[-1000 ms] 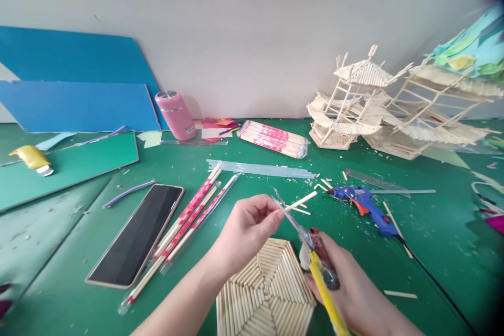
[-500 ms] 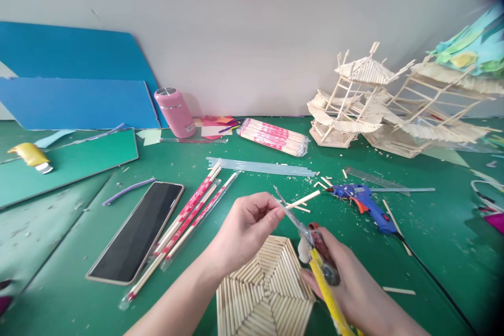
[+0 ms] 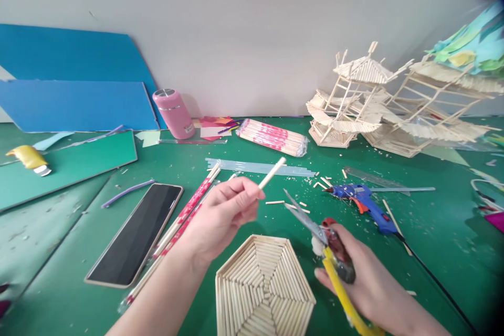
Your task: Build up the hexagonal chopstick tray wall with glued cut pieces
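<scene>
1. Since the earlier frame, my left hand point(image 3: 224, 215) has lifted the wooden stick point(image 3: 272, 172) clear of the scissors point(image 3: 305, 218); a short offcut point(image 3: 274, 202) now lies on the worktop point(image 3: 79, 294) just beyond the blades.
2. Left hand: closed in a pinch on the stick, which points toward 1 o'clock.
3. Right hand point(image 3: 366, 283): closed round the scissors' handles, blades slightly parted and aimed toward 10 o'clock.
4. Done, by my judgement: the hexagonal stick panel point(image 3: 263, 286), at 6 o'clock between my hands, looks fully laid; one stick appears trimmed.
5. Outstanding, by my judgement: the trimmed stick is not yet fixed anywhere; the glue gun point(image 3: 364, 205) lies untouched at 3 o'clock.
</scene>
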A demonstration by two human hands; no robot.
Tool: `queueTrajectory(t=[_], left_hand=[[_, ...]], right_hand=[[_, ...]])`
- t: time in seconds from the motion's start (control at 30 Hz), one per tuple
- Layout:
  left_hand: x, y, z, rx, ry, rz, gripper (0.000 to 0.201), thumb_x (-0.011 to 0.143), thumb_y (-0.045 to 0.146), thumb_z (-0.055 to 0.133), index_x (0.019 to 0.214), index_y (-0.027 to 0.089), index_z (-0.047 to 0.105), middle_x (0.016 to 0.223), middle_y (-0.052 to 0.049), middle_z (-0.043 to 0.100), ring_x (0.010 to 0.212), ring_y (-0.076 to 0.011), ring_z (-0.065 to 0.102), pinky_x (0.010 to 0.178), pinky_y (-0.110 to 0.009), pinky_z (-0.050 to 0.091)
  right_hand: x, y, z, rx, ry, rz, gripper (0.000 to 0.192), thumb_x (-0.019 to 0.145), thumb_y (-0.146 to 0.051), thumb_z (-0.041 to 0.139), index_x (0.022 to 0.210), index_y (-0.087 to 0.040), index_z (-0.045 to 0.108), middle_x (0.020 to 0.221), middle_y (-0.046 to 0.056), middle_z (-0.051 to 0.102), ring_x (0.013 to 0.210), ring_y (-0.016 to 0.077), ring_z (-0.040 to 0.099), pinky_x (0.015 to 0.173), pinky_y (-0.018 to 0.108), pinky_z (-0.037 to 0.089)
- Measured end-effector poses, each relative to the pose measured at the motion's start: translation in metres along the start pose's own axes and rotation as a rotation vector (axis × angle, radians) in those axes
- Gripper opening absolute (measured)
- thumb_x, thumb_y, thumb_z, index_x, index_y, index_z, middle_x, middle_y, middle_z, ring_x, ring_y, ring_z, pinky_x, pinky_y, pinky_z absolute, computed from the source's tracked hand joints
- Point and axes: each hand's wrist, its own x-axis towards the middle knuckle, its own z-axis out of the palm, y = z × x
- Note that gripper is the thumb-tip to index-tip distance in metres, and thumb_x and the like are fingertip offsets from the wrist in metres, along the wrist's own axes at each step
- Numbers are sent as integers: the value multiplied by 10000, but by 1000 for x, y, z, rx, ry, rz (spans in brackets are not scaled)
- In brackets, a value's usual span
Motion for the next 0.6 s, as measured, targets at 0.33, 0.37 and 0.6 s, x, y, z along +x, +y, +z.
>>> queueTrajectory(t=[0.33, 0.37, 0.6], left_hand=[[0, -14, 9, 766, 147, 125, 176, 845, 274, 482, 744, 150, 555, 608, 32, 457, 559, -79, 369, 494, -197, 288], [-1, -15, 11, 830, 121, 133, 181, 852, 258, 466, 739, 150, 557, 612, 28, 467, 561, -82, 373, 494, -200, 292], [-6, -15, 23, 1260, -109, 270, 201, 867, 157, 408, 751, 147, 572, 641, 10, 514, 591, -98, 437, 554, -222, 333]], right_hand=[[24, 54, -25, -612, 299, 45, 500, 659, -468, 597, 1049, -160, 535, 1007, 104, 609, 916, 273, 594, 770, 400, 476], [23, 51, -27, -623, 299, 12, 478, 671, -470, 593, 1041, -169, 550, 1019, 95, 603, 941, 269, 579, 801, 405, 462], [18, -13, -17, -567, 540, -567, 310, 807, -250, 543, 1112, -196, 541, 1043, 84, 575, 969, 226, 528, 839, 387, 428]])
